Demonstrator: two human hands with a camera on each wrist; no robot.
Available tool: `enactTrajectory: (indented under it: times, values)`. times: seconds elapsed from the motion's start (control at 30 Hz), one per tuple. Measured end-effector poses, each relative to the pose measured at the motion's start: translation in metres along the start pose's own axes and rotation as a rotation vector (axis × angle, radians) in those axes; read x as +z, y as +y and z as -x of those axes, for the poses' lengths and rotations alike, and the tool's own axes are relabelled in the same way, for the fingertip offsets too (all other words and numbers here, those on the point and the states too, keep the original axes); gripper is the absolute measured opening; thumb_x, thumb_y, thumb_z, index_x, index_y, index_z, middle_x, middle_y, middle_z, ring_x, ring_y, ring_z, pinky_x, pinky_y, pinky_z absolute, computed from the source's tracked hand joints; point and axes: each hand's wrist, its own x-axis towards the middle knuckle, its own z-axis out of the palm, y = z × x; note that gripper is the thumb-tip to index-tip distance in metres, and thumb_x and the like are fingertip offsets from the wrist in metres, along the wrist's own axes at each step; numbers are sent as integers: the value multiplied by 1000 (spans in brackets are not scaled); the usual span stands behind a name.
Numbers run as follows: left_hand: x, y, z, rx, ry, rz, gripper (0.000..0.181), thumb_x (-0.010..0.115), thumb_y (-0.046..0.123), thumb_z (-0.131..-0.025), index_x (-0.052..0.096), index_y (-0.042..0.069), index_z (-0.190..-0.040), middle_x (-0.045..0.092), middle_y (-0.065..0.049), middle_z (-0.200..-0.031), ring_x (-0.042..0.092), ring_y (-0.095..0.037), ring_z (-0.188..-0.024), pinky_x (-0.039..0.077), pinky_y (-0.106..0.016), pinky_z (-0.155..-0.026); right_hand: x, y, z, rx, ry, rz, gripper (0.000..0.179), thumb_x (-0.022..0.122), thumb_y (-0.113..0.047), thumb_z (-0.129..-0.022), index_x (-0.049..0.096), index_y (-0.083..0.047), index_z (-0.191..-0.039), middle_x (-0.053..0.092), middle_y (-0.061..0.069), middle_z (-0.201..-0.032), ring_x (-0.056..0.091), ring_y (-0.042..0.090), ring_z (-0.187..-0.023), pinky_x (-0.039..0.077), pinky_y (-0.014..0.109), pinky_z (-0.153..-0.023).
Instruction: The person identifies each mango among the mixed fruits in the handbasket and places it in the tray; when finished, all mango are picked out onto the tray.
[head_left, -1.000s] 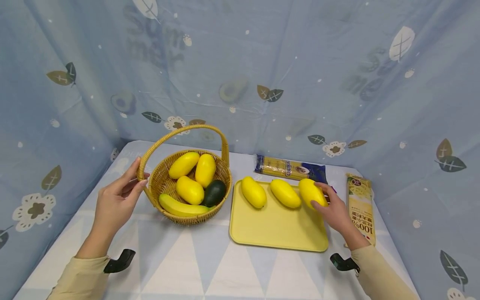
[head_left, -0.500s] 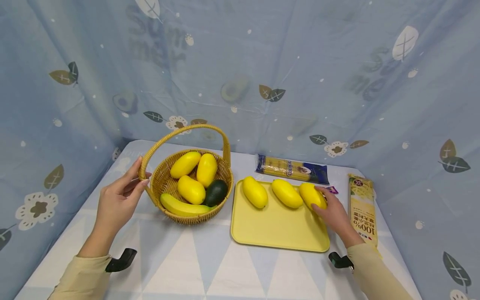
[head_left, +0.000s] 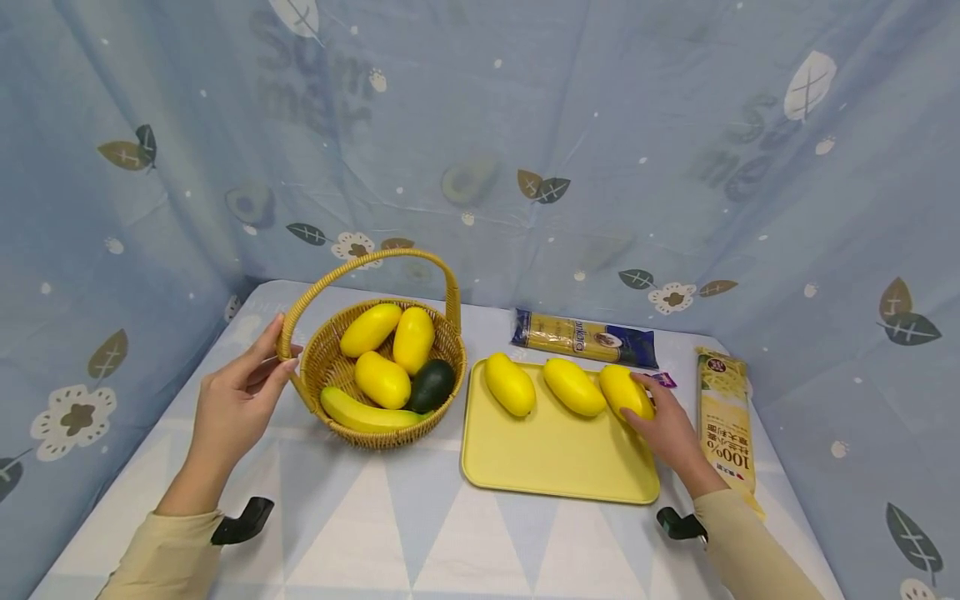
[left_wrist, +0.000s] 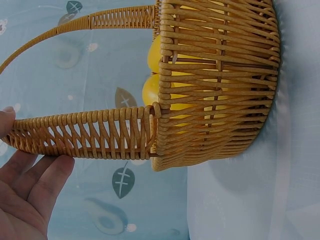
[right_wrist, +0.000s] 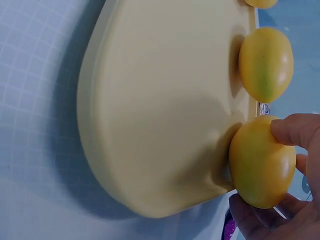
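Note:
My left hand [head_left: 236,404] pinches the side of the arched handle [left_wrist: 75,132] of a wicker basket [left_wrist: 220,95], thumb on one face and fingers on the other. In the basket are three yellow mangoes [head_left: 382,380], a dark green avocado [head_left: 431,386] and a banana [head_left: 366,412]. To its right lies a yellow tray [head_left: 547,462]. Along the tray's far side rest a left mango [head_left: 510,385] and a middle mango [head_left: 573,387]. At the far right corner my right hand [head_left: 670,427] grips a third mango [right_wrist: 260,165] between thumb and fingers, low against the tray.
Behind the tray lies a blue and gold pasta packet [head_left: 581,337]. A small purple wrapper [head_left: 664,380] shows near the tray's far right corner. A long yellow pasta packet [head_left: 725,417] lies right of my right hand. A patterned blue curtain [head_left: 480,150] hangs behind the table.
My right hand has lowered its mango slightly, down to the tray's far right corner, and then stayed there. My left hand keeps the same hold on the basket handle.

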Motion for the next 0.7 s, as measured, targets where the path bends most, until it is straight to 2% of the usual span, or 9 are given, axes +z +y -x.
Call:
enactTrajectory:
  times: [0.23,0.5,0.7]
  values:
    - [0,-1,0,10,1,12,83,75,-16,-82,50,23,-151,72,-24,-114,57,19,-105,47,-4,-81,1,1,1,5,7,-10,72,68,-23,-98,32,-6,-158,32,29,-158,30,51,-142,26,67,-116]
    - [0,1,1,-17,-4,1,81,74,-16,-84,50,23,-151,72,-23,-115,56,20,-104,47,-4,-82,-1,-2,5,-14,45,-19,74,68,-21,-98,29,-8,-160,34,30,-154,42,49,-132,41,65,-108]
    - [0,1,1,-20,-7,10,82,73,-16,-84,50,24,-151,72,-23,-115,57,19,-104,47,-4,-82,-4,-10,7,-50,84,-22,72,68,-20,-99,31,-10,-160,37,28,-152,41,47,-134,39,66,-109]
